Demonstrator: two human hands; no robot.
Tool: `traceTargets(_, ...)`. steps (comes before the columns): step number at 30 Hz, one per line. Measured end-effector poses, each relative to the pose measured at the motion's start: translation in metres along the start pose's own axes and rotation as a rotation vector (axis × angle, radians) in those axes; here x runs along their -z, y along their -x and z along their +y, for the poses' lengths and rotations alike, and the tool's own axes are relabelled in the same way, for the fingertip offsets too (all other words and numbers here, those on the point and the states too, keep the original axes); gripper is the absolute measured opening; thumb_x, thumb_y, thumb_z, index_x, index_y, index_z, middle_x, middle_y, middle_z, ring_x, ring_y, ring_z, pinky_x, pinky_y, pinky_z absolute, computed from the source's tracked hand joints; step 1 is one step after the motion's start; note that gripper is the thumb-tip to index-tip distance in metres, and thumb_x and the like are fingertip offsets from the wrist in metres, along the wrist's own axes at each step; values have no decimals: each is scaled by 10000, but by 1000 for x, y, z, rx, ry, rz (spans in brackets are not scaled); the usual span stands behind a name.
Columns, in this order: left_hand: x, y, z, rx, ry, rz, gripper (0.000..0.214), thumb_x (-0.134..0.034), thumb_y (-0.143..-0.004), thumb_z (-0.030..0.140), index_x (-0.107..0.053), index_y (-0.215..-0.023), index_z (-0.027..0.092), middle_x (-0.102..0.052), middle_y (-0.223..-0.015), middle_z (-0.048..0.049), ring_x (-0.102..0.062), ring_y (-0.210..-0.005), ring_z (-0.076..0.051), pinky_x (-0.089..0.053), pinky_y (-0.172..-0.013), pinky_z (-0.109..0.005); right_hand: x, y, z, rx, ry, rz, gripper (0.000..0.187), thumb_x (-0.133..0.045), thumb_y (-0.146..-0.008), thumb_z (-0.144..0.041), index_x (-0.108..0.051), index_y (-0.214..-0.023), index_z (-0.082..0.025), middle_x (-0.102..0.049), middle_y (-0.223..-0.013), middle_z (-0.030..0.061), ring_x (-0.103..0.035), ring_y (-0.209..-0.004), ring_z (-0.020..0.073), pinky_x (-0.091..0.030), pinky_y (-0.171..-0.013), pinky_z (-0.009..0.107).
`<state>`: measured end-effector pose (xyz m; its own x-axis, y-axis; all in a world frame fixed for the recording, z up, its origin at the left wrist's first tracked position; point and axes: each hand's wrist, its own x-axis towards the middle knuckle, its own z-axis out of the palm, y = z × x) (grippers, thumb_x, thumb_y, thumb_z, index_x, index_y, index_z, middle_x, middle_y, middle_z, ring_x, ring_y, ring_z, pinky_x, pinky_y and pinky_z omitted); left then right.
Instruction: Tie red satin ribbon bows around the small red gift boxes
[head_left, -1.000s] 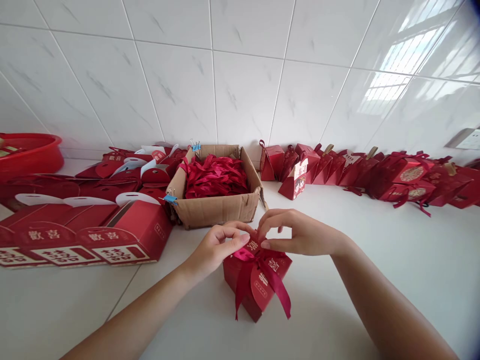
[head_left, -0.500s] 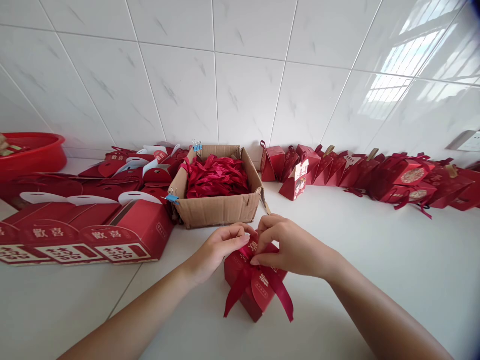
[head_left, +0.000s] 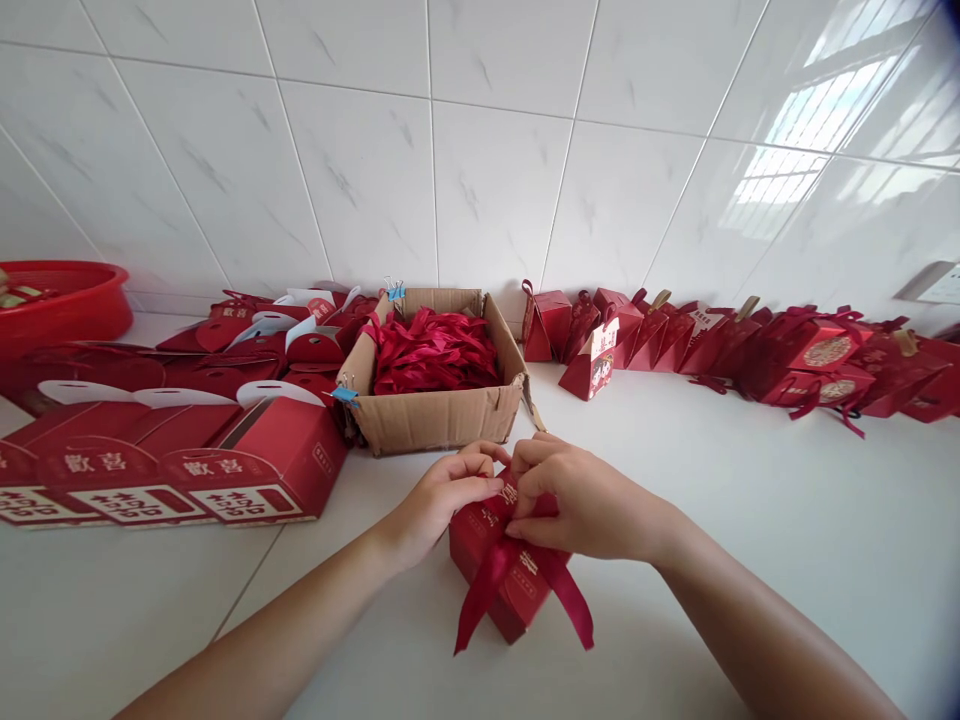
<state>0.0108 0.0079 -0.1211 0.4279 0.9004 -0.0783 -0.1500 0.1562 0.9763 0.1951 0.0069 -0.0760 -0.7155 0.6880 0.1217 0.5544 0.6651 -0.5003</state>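
A small red gift box (head_left: 516, 607) with pale lettering stands on the white counter in front of me. A dark red satin ribbon (head_left: 491, 580) crosses its top, and two loose tails hang down over the near side. My left hand (head_left: 455, 495) is closed at the box's upper left, thumb and fingers pinched on the ribbon. From the right, my right hand (head_left: 576, 495) pinches the ribbon at the top centre, its thumb close to where the tails meet. My fingers partly hide the ribbon and the top of the box.
A cardboard box (head_left: 439, 425) of red ribbons stands behind my hands. On the left are open-topped red gift boxes (head_left: 247, 450) and a red basin (head_left: 90, 310). Several finished-looking red boxes (head_left: 795, 350) line the tiled wall (head_left: 502, 200) at right.
Both hands stay at the box top, shifting only slightly. The ribbon tails hang a little lower and farther right.
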Motion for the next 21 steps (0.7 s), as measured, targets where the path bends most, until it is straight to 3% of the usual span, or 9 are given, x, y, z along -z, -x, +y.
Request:
traceTargets(5,-1,-2,-3,25,62,24,244,-635,-675,231,-447,-541,152,-457,-1005,-16,-459,-800,-137,-351,-674,-235,0,0,2,46,-16,-10,165,-676,-744,-153,-623,-588,-162,-592,-835,15,-537,-818,138,-448,-671,242)
traceTargets(10,2,-3,-7,-142,-79,55,286,-615,-761,298,-530,-529,154,-524,-947,-33,-500,-939,-186,-380,-753,-241,-1,-2,-1,-13,-57,20,88,-713,-748,-222,-705,-665,-193,-600,-797,21,-547,-811,150,-459,-674,251)
traceTargets(13,3,-3,-7,-163,-25,26,290,-575,-815,384,-637,-648,155,-537,-964,-26,-537,-786,-146,-409,-697,-243,4,2,-4,-58,-95,109,105,-661,-806,-303,-728,-799,-223,-601,-805,20,-556,-758,138,-466,-654,256)
traceTargets(17,2,-1,-8,-162,63,21,306,-566,-832,404,-609,-664,152,-590,-911,-21,-553,-734,-124,-423,-674,-214,4,29,4,-186,-139,313,214,-521,-879,-266,-637,-1058,-263,-615,-1003,36,-593,-859,155,-497,-621,253)
traceTargets(19,1,0,-10,-150,96,60,273,-554,-840,422,-618,-764,167,-616,-881,-23,-567,-733,-132,-431,-661,-212,-9,53,15,-259,-155,382,293,-494,-861,-189,-576,-1132,-266,-604,-1097,46,-584,-989,179,-521,-759,310)
traceTargets(21,1,-1,-13,-85,200,108,284,-538,-835,456,-608,-861,182,-621,-822,-20,-572,-670,-138,-434,-606,-223,-31,76,24,-302,-219,364,461,-517,-825,-165,-468,-1271,-275,-549,-1246,69,-537,-1130,211,-498,-887,384)
